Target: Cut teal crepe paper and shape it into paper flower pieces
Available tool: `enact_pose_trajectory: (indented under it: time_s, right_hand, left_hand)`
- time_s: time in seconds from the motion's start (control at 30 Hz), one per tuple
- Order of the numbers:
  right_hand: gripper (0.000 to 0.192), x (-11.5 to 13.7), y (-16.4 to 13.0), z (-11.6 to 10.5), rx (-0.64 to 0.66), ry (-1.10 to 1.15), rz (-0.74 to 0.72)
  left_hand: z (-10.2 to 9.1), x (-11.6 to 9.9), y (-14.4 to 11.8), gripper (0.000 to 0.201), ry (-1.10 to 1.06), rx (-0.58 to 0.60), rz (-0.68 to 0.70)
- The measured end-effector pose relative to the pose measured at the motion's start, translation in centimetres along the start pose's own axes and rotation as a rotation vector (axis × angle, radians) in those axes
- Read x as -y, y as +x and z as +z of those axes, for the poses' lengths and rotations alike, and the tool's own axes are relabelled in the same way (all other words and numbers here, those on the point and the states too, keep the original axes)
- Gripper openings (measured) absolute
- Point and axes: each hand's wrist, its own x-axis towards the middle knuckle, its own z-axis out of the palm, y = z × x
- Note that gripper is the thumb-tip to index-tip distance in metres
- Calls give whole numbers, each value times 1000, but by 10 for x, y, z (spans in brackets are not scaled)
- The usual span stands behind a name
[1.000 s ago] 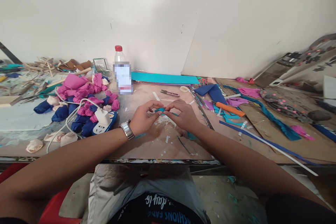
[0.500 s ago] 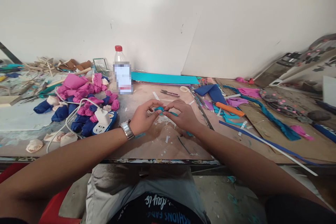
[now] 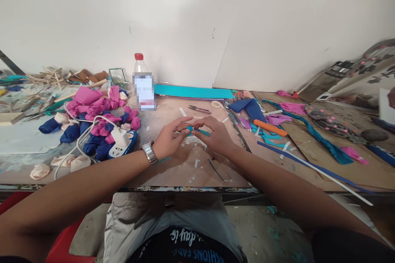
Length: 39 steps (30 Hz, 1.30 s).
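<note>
**Both hands on a small teal roll, mid-frame**

Seated person, arms stretched fwd over the tabletop (image 3: 173, 168). Left hand (image 3: 168, 139) and right hand (image 3: 216, 134) meet at centre of frame, w/ a small teal fabric roll (image 3: 189, 129) pinched between them. Left fingers (image 3: 184, 122) are extended and pressed onto the roll from its left; right fingers (image 3: 202, 124) are curled over it from the right. A short teal tail sticks out toward the right hand. Roll sits just above the tabletop; can't tell if it touches. Silver wristwatch (image 3: 149, 152) on the left wrist.

Left of the hands: white power strip (image 3: 121, 139) w/ white cable looping away, lying against a heap of pink and navy fabric rolls (image 3: 98, 117). A few cream fabric roses (image 3: 66, 162) near the lower-left tabletop edge. Clear bottle w/ red cap (image 3: 142, 84) stands upright behind, upper centre-left, near the wall.

Behind the hands: flat teal sheet (image 3: 194, 91) along the wall, small snips (image 3: 200, 109) just in front of it. Right of centre: navy fabric piece (image 3: 251, 108), orange-handled cutter (image 3: 270, 128), teal scraps under it. Long navy strip (image 3: 311, 166) runs diagonally to the lower right. Twisted teal strip (image 3: 321, 141) further right. Far upper left: wooden sticks pile (image 3: 49, 74).
</note>
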Motion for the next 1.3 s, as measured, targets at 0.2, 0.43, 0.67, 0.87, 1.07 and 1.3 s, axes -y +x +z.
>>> enact_pose_trajectory:
  time_s: [0.2, 0.43, 0.67, 0.87, 1.07, 1.3]
  right_hand:
    - [19, -2, 0, 1, 57, -3, -119]
    - [18, -1, -2, 1, 161, -18, -99]
    - [14, -1, -3, 4, 124, 46, -40]
    - [15, -1, -3, 2, 109, 8, -25]
    - [16, 2, -1, 0, 81, -11, -22]
    - [13, 3, -2, -3, 5, -20, -13]
  left_hand:
    - [0, 1, 1, 56, -56, 9, -49]
    - [2, 0, 0, 57, -102, 12, -95]
    - [3, -4, 0, 49, -14, 10, -93]
    - [3, -4, 1, 42, 2, 28, -49]
    - [2, 2, 1, 40, 32, 23, -47]
    - [2, 8, 0, 42, 73, 22, -97]
